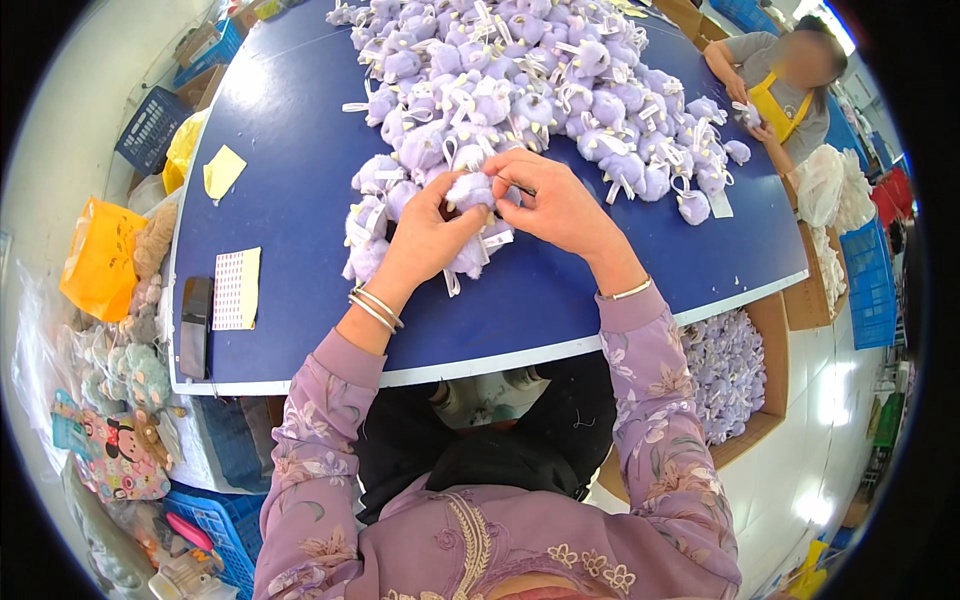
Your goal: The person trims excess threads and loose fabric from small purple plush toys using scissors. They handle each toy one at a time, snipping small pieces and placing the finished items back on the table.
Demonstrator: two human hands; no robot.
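In my left hand, thumb and fingers are closed round a small lilac plush toy, held just above the table. My right hand is pinched close against the toy's right side. Something thin and dark shows between its fingers, too small to make out. A big heap of similar plush toys, with white loops and tags, covers the far middle of the blue table. Several more toys lie under and beside my left hand.
On the table's left lie a phone, a dotted sticker sheet and a yellow paper. A cardboard box of lilac toys stands below the right edge. At the far right, a co-worker in a yellow apron handles a toy.
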